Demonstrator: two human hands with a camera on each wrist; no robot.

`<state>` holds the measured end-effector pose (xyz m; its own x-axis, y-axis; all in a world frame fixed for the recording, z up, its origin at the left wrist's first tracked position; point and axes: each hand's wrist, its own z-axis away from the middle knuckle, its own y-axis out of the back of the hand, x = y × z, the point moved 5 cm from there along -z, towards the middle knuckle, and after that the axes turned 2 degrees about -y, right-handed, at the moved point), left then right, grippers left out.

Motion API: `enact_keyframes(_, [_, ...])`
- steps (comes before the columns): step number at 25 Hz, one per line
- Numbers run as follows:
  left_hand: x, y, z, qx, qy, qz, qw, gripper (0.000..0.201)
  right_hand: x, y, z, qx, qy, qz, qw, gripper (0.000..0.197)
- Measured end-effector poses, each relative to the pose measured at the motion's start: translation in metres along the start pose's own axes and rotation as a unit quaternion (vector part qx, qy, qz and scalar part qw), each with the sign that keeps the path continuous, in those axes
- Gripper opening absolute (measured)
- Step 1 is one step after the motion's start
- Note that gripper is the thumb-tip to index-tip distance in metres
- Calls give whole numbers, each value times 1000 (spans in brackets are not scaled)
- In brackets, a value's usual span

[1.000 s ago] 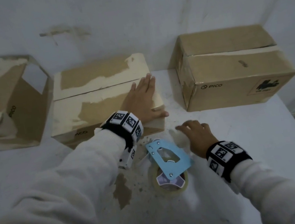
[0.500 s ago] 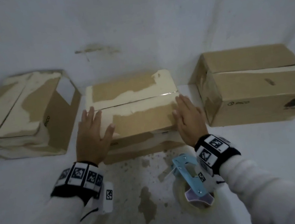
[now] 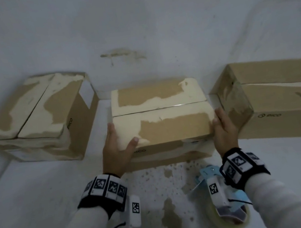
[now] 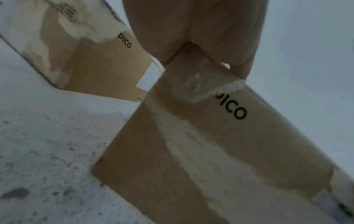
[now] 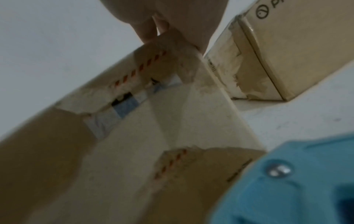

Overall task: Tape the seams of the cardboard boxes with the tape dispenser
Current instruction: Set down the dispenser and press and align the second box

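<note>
The middle cardboard box [image 3: 162,119] stands on the white table, its top seam [image 3: 159,108] running left to right, untaped. My left hand [image 3: 119,139] grips its near left corner, thumb on top and fingers down the side; the left wrist view shows that hand [image 4: 195,30] over the box corner [image 4: 210,136]. On the box's right end my right hand [image 3: 219,120] holds the edge. The blue tape dispenser [image 3: 237,197] lies on the table under my right wrist, held by nobody. In the right wrist view the dispenser [image 5: 296,181] sits close beside the box [image 5: 134,136].
Another box [image 3: 33,121] stands to the left, turned at an angle. A third box [image 3: 275,101] stands to the right, close to my right hand. A wall rises right behind all three. The table [image 3: 31,203] is stained in front of the middle box.
My right hand left the spot beside the dispenser and went to the box's right end. My left hand slid from the right of the box top to its left corner.
</note>
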<state>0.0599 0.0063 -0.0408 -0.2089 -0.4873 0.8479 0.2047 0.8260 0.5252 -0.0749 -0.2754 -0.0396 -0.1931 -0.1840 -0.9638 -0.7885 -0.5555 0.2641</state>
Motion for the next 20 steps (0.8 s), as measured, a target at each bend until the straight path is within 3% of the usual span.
enact_keyframes(3, [0,9,-9,-16,13,70,997,77,6,1,-7,13,-83,-121,989,43])
enact_keyframes(6, [2,24,-28,-58,8,115,992,60,3,2,-9,2,-95,-108,990,45])
enact_keyframes(9, [1,34,-50,-96,21,71,993,56,-6,11,-9,-20,-84,-85,993,42])
enact_keyframes(14, [5,36,-78,-190,34,-17,981,64,-17,30,-19,-100,-47,64,992,39])
enact_keyframes(18, [6,39,-101,-233,46,-73,969,88,-33,24,-39,-192,-5,244,950,52])
enact_keyframes(20, [9,35,-110,-257,32,-101,961,98,-39,18,-48,-201,9,267,943,57])
